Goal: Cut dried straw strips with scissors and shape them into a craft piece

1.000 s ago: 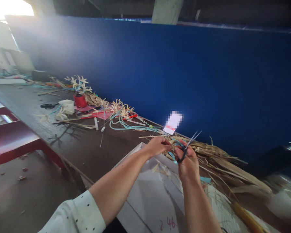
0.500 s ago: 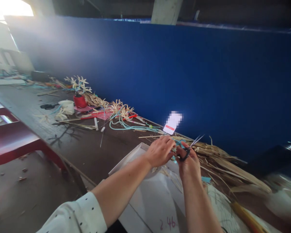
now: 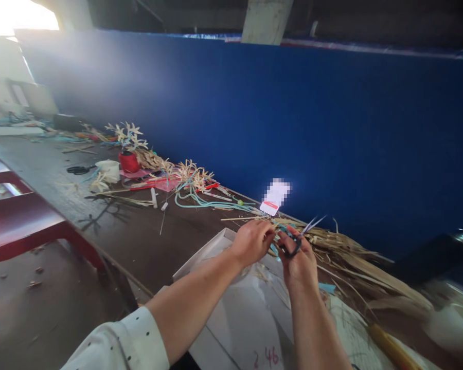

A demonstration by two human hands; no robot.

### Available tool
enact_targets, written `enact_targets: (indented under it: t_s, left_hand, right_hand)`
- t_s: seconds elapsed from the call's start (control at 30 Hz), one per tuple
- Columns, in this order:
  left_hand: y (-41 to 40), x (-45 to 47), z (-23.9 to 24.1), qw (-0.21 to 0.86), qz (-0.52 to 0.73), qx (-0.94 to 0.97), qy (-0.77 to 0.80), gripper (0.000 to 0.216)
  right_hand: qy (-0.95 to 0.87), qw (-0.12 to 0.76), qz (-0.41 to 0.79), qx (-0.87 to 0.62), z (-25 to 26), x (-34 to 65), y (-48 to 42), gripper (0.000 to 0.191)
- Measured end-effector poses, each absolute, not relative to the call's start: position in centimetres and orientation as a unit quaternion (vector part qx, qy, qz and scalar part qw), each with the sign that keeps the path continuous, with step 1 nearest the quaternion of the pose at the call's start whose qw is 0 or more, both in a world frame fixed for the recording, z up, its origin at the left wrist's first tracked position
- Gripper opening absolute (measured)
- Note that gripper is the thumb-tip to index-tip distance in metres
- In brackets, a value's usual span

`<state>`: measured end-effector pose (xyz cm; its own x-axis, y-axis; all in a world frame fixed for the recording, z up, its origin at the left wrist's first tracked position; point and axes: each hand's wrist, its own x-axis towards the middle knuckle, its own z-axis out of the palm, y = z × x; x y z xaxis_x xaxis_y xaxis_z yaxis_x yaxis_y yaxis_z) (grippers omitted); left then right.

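My right hand (image 3: 301, 259) is closed around the dark handles of a pair of scissors (image 3: 314, 224), whose slightly parted blades point up and to the right. Close beside it, my left hand (image 3: 254, 240) has its fingers pinched together; what lies between them is too small to make out. A bit of blue-green material (image 3: 283, 227) shows between the two hands, partly hidden by fingers. Both hands are over a shallow white box (image 3: 231, 318) with red handwriting on its near part.
A bundle of dried husk strips (image 3: 355, 252) lies to the right. A phone (image 3: 270, 205) leans by the blue partition (image 3: 332, 128). Leftward along the dark table (image 3: 139, 246) are pale-blue cords (image 3: 200, 203), straw flowers (image 3: 195, 174), a red thread spool (image 3: 128, 162) and a white cup (image 3: 108, 170).
My left hand has drawn slightly left, widening the gap between its fingertips and my right hand. The scissors stay in my right hand, hardly moved.
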<state>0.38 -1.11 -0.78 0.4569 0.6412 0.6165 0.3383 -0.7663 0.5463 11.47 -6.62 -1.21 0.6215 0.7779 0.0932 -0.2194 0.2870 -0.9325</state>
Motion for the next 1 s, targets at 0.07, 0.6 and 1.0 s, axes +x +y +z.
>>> enact_targets:
  t_s: [0.07,0.6,1.0]
  left_hand:
    - [-0.5,0.7,-1.1,0.275,0.438,0.797,0.312,0.021]
    - [-0.1,0.9,-0.9,0.571,0.364,0.682,0.278,0.033]
    - [0.0,0.8,-1.0,0.584,0.357,0.665,0.299,0.042]
  right_hand:
    - [-0.276,0.754,0.330,-0.497,-1.0,11.5,-6.7,0.043]
    - [-0.319,0.736,0.326,-0.501,-1.7,12.6,-6.6,0.048]
    - [-0.308,0.736,0.318,-0.512,-1.5,12.2,-6.6,0.043]
